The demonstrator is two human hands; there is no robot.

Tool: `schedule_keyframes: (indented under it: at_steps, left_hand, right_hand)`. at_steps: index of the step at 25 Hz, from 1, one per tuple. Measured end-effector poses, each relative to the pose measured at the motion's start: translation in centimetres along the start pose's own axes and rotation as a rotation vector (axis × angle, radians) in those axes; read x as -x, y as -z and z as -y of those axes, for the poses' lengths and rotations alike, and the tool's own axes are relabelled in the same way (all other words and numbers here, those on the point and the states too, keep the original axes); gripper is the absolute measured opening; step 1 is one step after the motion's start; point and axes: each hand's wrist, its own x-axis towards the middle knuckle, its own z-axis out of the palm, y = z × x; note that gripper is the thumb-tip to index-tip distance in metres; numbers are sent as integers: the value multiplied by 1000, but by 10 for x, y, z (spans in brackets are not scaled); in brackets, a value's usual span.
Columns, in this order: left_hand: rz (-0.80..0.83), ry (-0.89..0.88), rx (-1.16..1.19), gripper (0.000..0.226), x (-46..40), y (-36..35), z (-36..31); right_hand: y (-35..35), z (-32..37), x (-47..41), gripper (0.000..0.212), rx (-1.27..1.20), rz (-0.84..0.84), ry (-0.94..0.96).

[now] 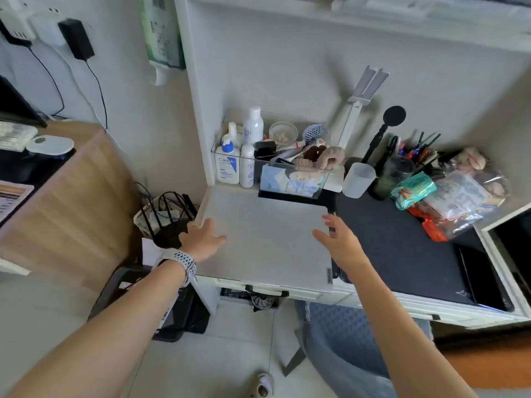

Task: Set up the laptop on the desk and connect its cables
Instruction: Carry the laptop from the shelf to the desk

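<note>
Pale-grey closed laptop under spread fingers: left hand flat on its left edge, right hand open by its right edge, gripping nothing. Lying shut on black desk mat, white desk below.

A flat, light-grey rectangular laptop lies closed on the desk between the two hands. Its lid faces up, and a small badge, seemingly a logo, sits at the corner below the right hand.

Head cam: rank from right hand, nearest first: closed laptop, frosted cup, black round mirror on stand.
From the right hand:
1. Closed laptop, directly under the fingers, on the hand's left.
2. Frosted cup, behind the hand.
3. Black round mirror, farther back, by the wall.
</note>
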Motion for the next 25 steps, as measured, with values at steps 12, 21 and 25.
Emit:
schedule_keyframes:
  at_steps: [12, 21, 25]
  left_hand:
    - [-117, 68, -305, 92, -16, -34, -13]
    - [-26, 91, -178, 116, -41, -31, -25]
    - [0, 101, -145, 115, -45, -27, -28]
  right_hand:
    - [-67, -49, -37, 106, 631, 81, -307]
    - [-74, -35, -59, 112, 662, 98, -416]
    - [-72, -31, -65, 118, 617, 108, -456]
